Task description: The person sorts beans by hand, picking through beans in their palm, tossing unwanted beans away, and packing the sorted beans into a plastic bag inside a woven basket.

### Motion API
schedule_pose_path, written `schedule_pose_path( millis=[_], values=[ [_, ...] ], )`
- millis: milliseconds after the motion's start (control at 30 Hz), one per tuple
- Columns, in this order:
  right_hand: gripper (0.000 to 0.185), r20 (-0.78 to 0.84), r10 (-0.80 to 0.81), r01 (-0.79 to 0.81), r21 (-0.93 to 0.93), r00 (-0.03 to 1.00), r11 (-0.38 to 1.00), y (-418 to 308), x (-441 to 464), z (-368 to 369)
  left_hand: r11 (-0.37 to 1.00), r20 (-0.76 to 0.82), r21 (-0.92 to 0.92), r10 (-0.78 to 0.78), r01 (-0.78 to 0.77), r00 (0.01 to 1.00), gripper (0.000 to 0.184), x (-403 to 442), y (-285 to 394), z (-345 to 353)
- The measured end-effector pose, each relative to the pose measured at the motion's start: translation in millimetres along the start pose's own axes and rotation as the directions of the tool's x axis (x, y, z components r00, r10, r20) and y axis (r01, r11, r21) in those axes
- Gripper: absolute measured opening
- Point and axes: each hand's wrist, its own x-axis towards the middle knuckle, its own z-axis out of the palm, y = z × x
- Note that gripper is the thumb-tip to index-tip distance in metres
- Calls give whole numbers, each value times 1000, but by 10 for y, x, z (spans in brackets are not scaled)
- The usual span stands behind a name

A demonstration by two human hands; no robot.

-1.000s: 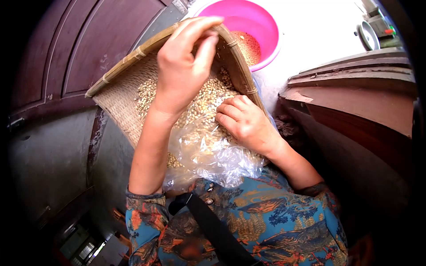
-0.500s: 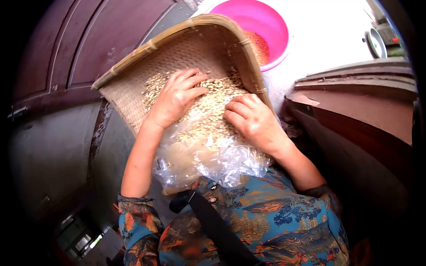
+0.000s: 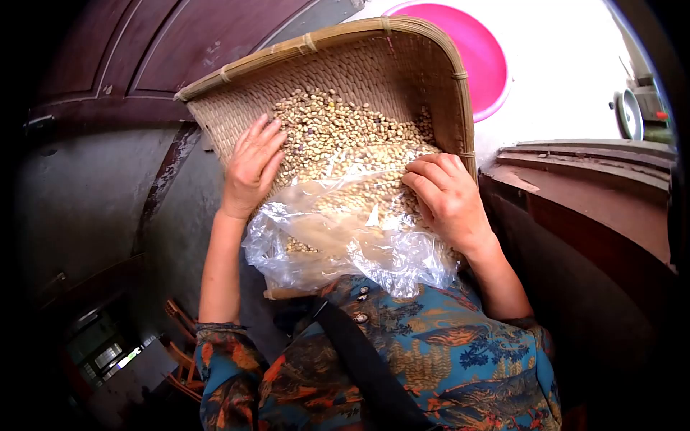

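A woven bamboo scoop basket (image 3: 244, 93) lies against my front, its high rim away from me. Pale tan beans (image 3: 338, 126) are heaped in it, a few of them dark. Over the near part of the heap spreads a clear plastic bag (image 3: 323, 237), with beans showing through it. My left hand (image 3: 251, 165) is at the left edge of the beans, fingers stretched and holding nothing. On the right, by the basket wall, my right hand (image 3: 447, 197) has its fingers curled together on the bag's edge; its fingertips are partly hidden.
Behind the basket, partly covered by its rim, is a pink basin (image 3: 481, 65). A wooden ledge (image 3: 596, 179) runs along the right. At the left is a dark red panelled door (image 3: 194, 50). A wooden chair (image 3: 183, 352) stands at the lower left.
My left hand has drawn back leftward from the middle of the beans to their left edge, its fingers straighter. My right hand stays by the right wall. The view has shifted slightly.
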Motion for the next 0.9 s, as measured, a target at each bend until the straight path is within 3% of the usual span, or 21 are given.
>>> schedule_pose_path(
  millis=[233, 567, 667, 767, 800, 900],
  values=[
    [29, 9, 6, -6, 4, 1000, 1000, -1, 25, 2, 1000, 70, 23, 12, -13, 997, 54, -222, 11, 185],
    [30, 18, 13, -13, 12, 1000, 1000, 3, 30, -15, 983, 31, 119, 140, -142, 990, 49, 43, 27, 314],
    [30, 17, 15, -15, 18, 1000, 1000, 1, 46, -16, 973, 11, 119, 195, -195, 981, 40, 183, 58, 283],
    [28, 11, 17, -17, 28, 1000, 999, 15, 44, -24, 983, -153, -46, 169, -178, 974, 31, 435, 132, 224],
    [28, 9, 16, -17, 25, 1000, 1000, 12, 49, -26, 980, -194, -11, 193, -199, 962, 20, 540, 149, 235],
    [29, -8, 29, -29, 50, 1000, 998, -6, 62, -16, 998, -104, 5, 63, -63, 993, 17, 727, 276, 257]
  ],
)
